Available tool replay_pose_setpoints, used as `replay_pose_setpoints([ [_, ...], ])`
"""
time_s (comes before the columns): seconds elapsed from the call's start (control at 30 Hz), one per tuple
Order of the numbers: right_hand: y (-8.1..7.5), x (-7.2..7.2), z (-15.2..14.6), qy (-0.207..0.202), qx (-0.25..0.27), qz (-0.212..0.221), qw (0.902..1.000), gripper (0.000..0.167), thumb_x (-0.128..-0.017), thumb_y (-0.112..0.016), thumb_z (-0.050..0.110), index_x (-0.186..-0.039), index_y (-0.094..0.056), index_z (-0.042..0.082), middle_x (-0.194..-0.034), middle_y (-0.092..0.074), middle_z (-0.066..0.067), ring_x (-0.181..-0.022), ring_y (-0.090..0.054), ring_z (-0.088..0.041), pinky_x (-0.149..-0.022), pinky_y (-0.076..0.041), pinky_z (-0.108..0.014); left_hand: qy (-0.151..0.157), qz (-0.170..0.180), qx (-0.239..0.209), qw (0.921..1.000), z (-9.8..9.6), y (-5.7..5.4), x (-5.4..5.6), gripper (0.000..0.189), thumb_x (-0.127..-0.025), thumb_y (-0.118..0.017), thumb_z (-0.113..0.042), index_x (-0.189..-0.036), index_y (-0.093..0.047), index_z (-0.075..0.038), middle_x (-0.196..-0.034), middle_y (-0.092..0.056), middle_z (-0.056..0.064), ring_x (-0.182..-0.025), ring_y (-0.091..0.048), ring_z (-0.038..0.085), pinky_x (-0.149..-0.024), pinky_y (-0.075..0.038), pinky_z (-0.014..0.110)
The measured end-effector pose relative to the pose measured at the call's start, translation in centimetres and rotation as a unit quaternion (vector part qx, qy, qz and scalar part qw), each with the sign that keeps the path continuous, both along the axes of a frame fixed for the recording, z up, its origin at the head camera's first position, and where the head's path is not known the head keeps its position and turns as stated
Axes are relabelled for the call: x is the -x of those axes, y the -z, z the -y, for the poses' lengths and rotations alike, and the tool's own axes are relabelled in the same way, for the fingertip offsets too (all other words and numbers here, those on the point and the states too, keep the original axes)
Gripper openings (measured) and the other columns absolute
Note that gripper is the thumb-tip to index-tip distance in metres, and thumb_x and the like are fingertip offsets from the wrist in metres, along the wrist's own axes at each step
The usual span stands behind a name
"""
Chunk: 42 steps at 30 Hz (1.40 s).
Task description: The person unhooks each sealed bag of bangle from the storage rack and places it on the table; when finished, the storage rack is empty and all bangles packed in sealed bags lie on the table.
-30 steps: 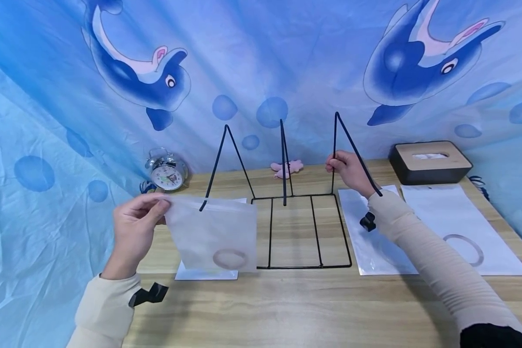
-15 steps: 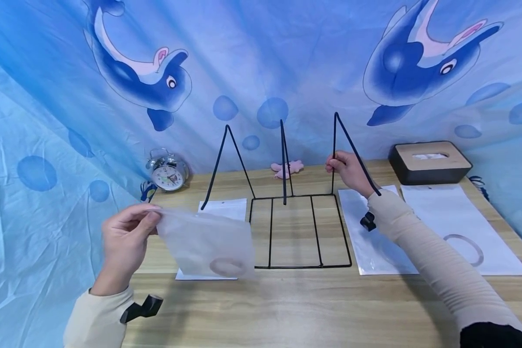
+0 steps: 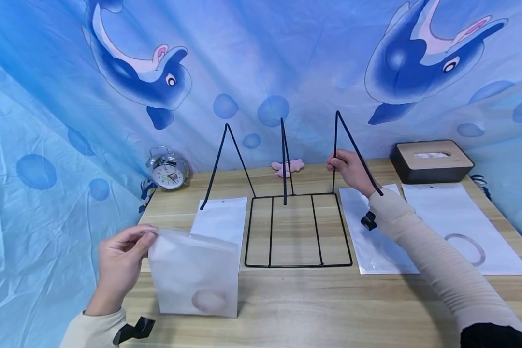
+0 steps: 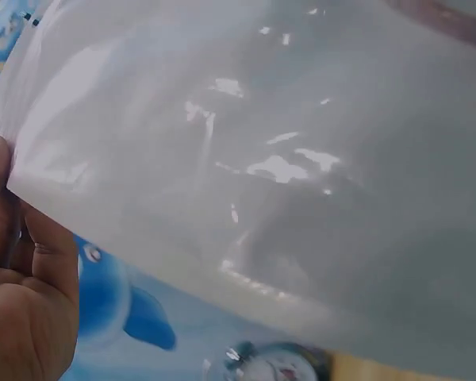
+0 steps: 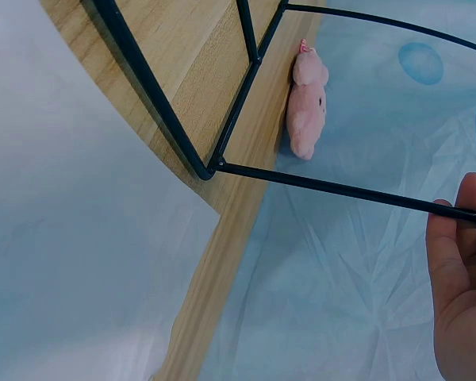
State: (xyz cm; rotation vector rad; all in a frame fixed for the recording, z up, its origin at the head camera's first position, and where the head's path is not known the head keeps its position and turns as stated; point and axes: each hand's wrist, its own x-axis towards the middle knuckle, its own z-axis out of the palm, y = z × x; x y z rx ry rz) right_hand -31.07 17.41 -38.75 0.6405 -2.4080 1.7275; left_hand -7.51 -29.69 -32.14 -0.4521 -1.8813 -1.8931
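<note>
My left hand [image 3: 122,263] pinches the top left corner of a frosted translucent zip bag [image 3: 178,270], which hangs over the front left of the table. A faint brownish ring [image 3: 195,300] shows low on the bag. In the left wrist view the bag [image 4: 159,159] fills most of the picture, with thumb and fingers at its edge. Out at the right, my right hand [image 3: 351,171] holds the right upright of a black wire rack [image 3: 296,266] standing on the table. The right wrist view shows fingers [image 5: 448,246] around that black rod [image 5: 325,186].
A white bag [image 3: 219,217] lies left of the rack. Two more white bags [image 3: 358,232] lie at the right, partly under my right arm. Along the back are an alarm clock [image 3: 167,175], a pink plush toy [image 3: 293,166] and a tissue box [image 3: 443,174].
My left hand has moved down and slightly left with the frosted bag, uncovering the rack's left side and more of the white bag behind. My right hand stays on the rack.
</note>
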Motion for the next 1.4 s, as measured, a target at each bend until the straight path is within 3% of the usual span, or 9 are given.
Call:
replay_pose_setpoints([
  [0.2, -0.1, 0.0, 0.0, 0.009, -0.012, -0.008, 0.9999, 0.025, -0.107, -0.045, 0.011, -0.102, -0.061, -0.007, -0.096, -0.062, -0.021, -0.086, -0.061, -0.018, -0.091, -0.056, -0.034, -0.073, 0.043, 0.019, 0.9963, 1.4, 1.5, -0.3, 0.025, -0.092, -0.055, 0.021, -0.095, -0.074, 0.005, -0.081, -0.072, 0.004, -0.064, -0.065, 0.007, -0.053, -0.056, 0.017],
  [0.37, 0.0, 0.0, 0.0, 0.006, -0.007, -0.007, 0.9999, 0.024, -0.107, -0.046, 0.009, -0.102, -0.062, -0.007, -0.096, -0.062, -0.020, -0.086, -0.061, -0.018, -0.088, -0.056, -0.027, -0.146, 0.096, 0.072, 0.9820, 3.1, 2.1, -0.2, 0.021, -0.093, -0.060, 0.014, -0.093, -0.075, -0.001, -0.077, -0.071, -0.001, -0.063, -0.065, 0.006, -0.052, -0.056, 0.018],
  [0.63, 0.2, 0.1, 0.1, 0.002, 0.004, 0.002, 1.0000, 0.022, -0.107, -0.046, 0.008, -0.102, -0.061, -0.008, -0.097, -0.061, -0.022, -0.087, -0.061, -0.018, -0.086, -0.055, -0.024, -0.225, 0.203, 0.223, 0.9266, 6.8, 2.9, 1.1, 0.011, -0.099, -0.066, -0.015, -0.102, -0.075, -0.010, -0.086, -0.070, -0.012, -0.073, -0.063, 0.000, -0.057, -0.057, 0.019],
  [0.8, 0.0, 0.1, 0.2, 0.008, -0.005, 0.005, 0.9999, 0.024, -0.107, -0.045, 0.009, -0.103, -0.061, -0.007, -0.097, -0.062, -0.021, -0.087, -0.061, -0.017, -0.088, -0.055, -0.025, -0.255, 0.241, 0.248, 0.9030, 8.4, 3.1, 1.8, 0.023, -0.101, -0.063, -0.026, -0.108, -0.071, -0.007, -0.087, -0.064, -0.023, -0.077, -0.060, -0.001, -0.059, -0.056, 0.018],
  [0.93, -0.1, 0.1, 0.2, 0.011, -0.010, 0.004, 0.9999, 0.025, -0.107, -0.045, 0.009, -0.104, -0.061, -0.009, -0.097, -0.062, -0.021, -0.087, -0.061, -0.017, -0.088, -0.055, -0.026, -0.279, 0.263, 0.258, 0.8867, 9.5, 3.4, 2.5, 0.036, -0.102, -0.060, -0.031, -0.117, -0.066, 0.001, -0.087, -0.060, -0.023, -0.078, -0.059, -0.001, -0.061, -0.055, 0.016],
  [1.03, 0.0, 0.2, 0.1, 0.011, -0.010, 0.001, 0.9999, 0.026, -0.107, -0.045, 0.010, -0.104, -0.061, -0.010, -0.097, -0.062, -0.021, -0.087, -0.061, -0.017, -0.090, -0.056, -0.029, -0.289, 0.284, 0.274, 0.8720, 10.3, 3.6, 3.1, 0.043, -0.103, -0.057, -0.034, -0.123, -0.063, 0.003, -0.089, -0.059, -0.021, -0.079, -0.057, 0.000, -0.062, -0.056, 0.017],
  [1.17, 0.2, 0.4, 0.1, 0.018, -0.008, 0.004, 0.9998, 0.023, -0.106, -0.046, 0.007, -0.102, -0.062, -0.008, -0.096, -0.063, -0.021, -0.086, -0.062, -0.018, -0.090, -0.056, -0.036, -0.287, 0.308, 0.299, 0.8563, 11.6, 4.0, 4.0, 0.049, -0.104, -0.054, -0.038, -0.130, -0.060, 0.003, -0.103, -0.064, -0.002, -0.080, -0.056, 0.002, -0.063, -0.057, 0.019],
  [1.27, 0.2, 0.5, 0.2, 0.025, -0.003, 0.008, 0.9996, 0.021, -0.106, -0.047, 0.007, -0.101, -0.063, -0.006, -0.095, -0.063, -0.019, -0.085, -0.062, -0.018, -0.090, -0.057, -0.037, -0.286, 0.319, 0.304, 0.8509, 12.6, 4.3, 4.7, 0.053, -0.104, -0.052, -0.041, -0.132, -0.058, 0.003, -0.115, -0.062, 0.012, -0.082, -0.056, 0.005, -0.063, -0.056, 0.018],
  [1.4, 0.2, 0.4, 0.2, 0.021, -0.005, 0.005, 0.9998, 0.022, -0.106, -0.047, 0.009, -0.102, -0.063, -0.004, -0.097, -0.063, -0.018, -0.086, -0.062, -0.017, -0.090, -0.057, -0.036, -0.283, 0.340, 0.303, 0.8438, 13.6, 4.7, 5.5, 0.058, -0.104, -0.050, -0.045, -0.136, -0.055, 0.003, -0.125, -0.058, 0.019, -0.091, -0.056, 0.014, -0.062, -0.054, 0.016],
])
